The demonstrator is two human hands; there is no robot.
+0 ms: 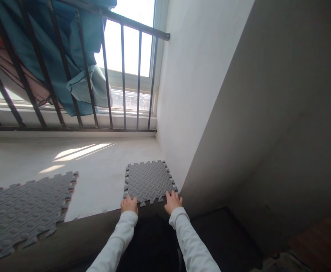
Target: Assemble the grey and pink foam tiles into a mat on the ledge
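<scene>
A grey square foam mat tile (149, 180) with jigsaw edges and a raised tread pattern is at the front edge of the pale ledge (100, 185), near the side wall. My left hand (129, 204) grips its near left corner, the fingers bent over the edge. At the near right corner my right hand (173, 202) has its fingers curled on the tile in the same way. The undersides of both hands are hidden. To the left lies a second grey foam mat piece (29, 211), larger in view, with raised oval bumps; neither hand touches it.
A dark metal railing (124, 75) runs along the window side of the ledge, with blue and pink cloth (80, 71) behind its bars. The white wall (193, 83) rises close on the right. Below the ledge the floor area (224, 238) is dark.
</scene>
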